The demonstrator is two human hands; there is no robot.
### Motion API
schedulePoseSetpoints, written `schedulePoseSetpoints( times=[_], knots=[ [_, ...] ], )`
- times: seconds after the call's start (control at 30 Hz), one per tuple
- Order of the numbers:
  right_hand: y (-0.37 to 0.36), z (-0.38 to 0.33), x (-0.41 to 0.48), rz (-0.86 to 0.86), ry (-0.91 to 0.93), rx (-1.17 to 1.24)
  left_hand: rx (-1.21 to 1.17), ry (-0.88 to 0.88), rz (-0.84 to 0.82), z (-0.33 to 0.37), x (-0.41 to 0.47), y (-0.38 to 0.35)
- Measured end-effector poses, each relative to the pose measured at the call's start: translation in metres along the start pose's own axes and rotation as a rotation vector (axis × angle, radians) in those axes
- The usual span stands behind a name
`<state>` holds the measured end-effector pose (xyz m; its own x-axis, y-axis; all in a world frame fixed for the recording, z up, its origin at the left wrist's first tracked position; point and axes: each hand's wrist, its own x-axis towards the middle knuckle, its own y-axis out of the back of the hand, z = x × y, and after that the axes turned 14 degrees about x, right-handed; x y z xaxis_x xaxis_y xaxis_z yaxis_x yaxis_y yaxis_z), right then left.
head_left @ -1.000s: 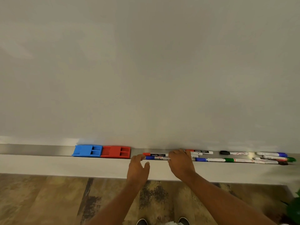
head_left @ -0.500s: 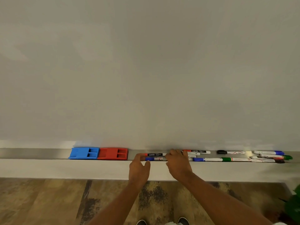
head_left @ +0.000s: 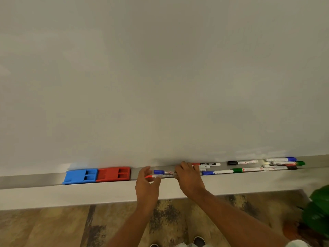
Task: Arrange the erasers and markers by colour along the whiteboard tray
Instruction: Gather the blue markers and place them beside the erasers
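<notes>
A blue eraser and a red eraser lie side by side on the metal whiteboard tray. Just right of them, my left hand pinches the cap end of a red-capped marker at the tray's front. A blue-capped marker lies right behind it. My right hand is palm down with its fingers curled over the right ends of both markers. Further right lie a red marker, a blue marker, a black marker and a green marker.
Several more markers are bunched at the tray's right end. A white ledge runs below the tray. A green plant stands at the lower right, and my shoes are on the wooden floor.
The red-capped marker has moved from behind the blue-capped one to in front of it, and my left hand has closed on its cap end. My right hand stayed on the marker ends.
</notes>
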<state>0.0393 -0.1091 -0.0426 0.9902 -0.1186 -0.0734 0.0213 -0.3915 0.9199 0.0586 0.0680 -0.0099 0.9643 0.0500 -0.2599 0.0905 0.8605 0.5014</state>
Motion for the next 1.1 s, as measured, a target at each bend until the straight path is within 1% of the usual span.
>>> schedulePoseSetpoints(
  times=[0.1, 0.27, 0.33, 0.43, 0.53, 0.6, 0.73, 0.83, 0.97, 1.1],
  knots=[
    [-0.001, 0.0, -0.006, 0.047, 0.014, 0.048, -0.14, 0.064, -0.065, 0.006, -0.001, -0.002],
    [-0.004, 0.004, -0.018, 0.066, -0.014, 0.08, -0.164, 0.041, -0.225, 0.014, -0.008, -0.017],
    [-0.004, 0.004, -0.022, 0.049, -0.025, 0.112, -0.222, 0.074, -0.268, 0.017, -0.011, -0.026],
    [-0.003, 0.011, -0.029, 0.022, -0.024, 0.133, -0.304, 0.151, -0.292, 0.021, -0.015, -0.038],
    [0.001, 0.026, -0.041, 0.029, 0.001, 0.186, -0.345, 0.222, -0.299, 0.022, -0.018, -0.047],
    [0.007, 0.04, -0.051, 0.039, -0.037, 0.226, -0.392, 0.282, -0.3, 0.021, -0.018, -0.051],
    [0.028, 0.083, -0.061, 0.113, -0.152, 0.163, -0.453, 0.356, -0.32, 0.016, -0.02, -0.052],
    [0.046, 0.113, -0.061, 0.079, -0.241, 0.077, -0.467, 0.371, -0.344, 0.014, -0.024, -0.055],
    [0.066, 0.137, -0.057, 0.058, -0.254, -0.009, -0.467, 0.386, -0.356, 0.017, -0.028, -0.06],
    [0.076, 0.147, -0.049, -0.048, -0.24, -0.087, -0.439, 0.382, -0.353, 0.017, -0.029, -0.064]
  ],
)
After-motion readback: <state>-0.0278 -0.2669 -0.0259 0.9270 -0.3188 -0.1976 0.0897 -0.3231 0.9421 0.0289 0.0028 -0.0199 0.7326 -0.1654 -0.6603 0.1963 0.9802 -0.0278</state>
